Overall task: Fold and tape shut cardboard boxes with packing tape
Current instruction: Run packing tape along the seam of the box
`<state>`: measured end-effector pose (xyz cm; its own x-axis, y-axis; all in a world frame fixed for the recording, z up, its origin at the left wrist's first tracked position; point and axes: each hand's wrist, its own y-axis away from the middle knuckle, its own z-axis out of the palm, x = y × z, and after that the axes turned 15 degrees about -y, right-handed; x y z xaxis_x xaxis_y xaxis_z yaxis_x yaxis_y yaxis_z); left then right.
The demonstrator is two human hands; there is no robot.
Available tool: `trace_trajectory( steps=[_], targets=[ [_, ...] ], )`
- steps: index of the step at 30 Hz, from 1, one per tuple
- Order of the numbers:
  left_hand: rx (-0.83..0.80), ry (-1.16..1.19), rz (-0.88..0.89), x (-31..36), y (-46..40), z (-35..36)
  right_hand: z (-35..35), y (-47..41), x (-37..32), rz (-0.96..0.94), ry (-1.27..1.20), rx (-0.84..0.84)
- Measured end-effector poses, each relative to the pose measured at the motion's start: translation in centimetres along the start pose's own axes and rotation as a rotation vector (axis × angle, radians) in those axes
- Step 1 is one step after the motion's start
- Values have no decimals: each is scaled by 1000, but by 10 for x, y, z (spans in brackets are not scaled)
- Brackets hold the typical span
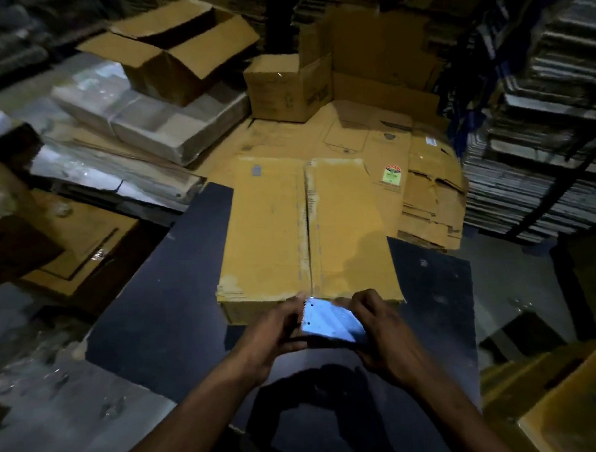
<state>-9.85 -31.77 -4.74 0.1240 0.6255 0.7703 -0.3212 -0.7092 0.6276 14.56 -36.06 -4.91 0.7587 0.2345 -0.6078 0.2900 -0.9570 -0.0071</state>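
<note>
We see a dark work surface point(149, 300) with a closed cardboard box point(307, 232) sitting directly on it, flaps meeting along a centre seam; behind it, touching, a pile of flattened cartons point(425, 199) carries two assembled boxes

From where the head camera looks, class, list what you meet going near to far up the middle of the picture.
Tape dispenser held in both hands → folded cardboard box → flattened cardboard sheets → small closed carton
</note>
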Motion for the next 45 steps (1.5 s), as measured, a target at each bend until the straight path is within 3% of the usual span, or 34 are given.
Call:
trace_trajectory(
  steps=[3,8,13,17,22,29,34,45],
  targets=[
    [64,162,37,10,12,-35,-4,-34,-33,-50,20,-76],
    [198,449,-17,9,-1,-99,-1,-95,-77,-186,-203,-171],
    [445,393,61,-9,-22,-134,9,-137,-98,-167,-131,-325],
    [640,348,143,-27,-36,-173,-5,-138,-94,-70,-12,-266],
    [531,298,87,-41,-49,-180,-3,-134,-77,0,176,-320],
    [755,142,55,-60,-76,-171,23,-147,-59,-202,436,-424],
    [770,88,30,-68,-85,-174,25,-160,-77,-209,481,-464],
    [536,189,-102,-91,-103,-182,33,-171,-93,-135,503,-521]
  ],
)
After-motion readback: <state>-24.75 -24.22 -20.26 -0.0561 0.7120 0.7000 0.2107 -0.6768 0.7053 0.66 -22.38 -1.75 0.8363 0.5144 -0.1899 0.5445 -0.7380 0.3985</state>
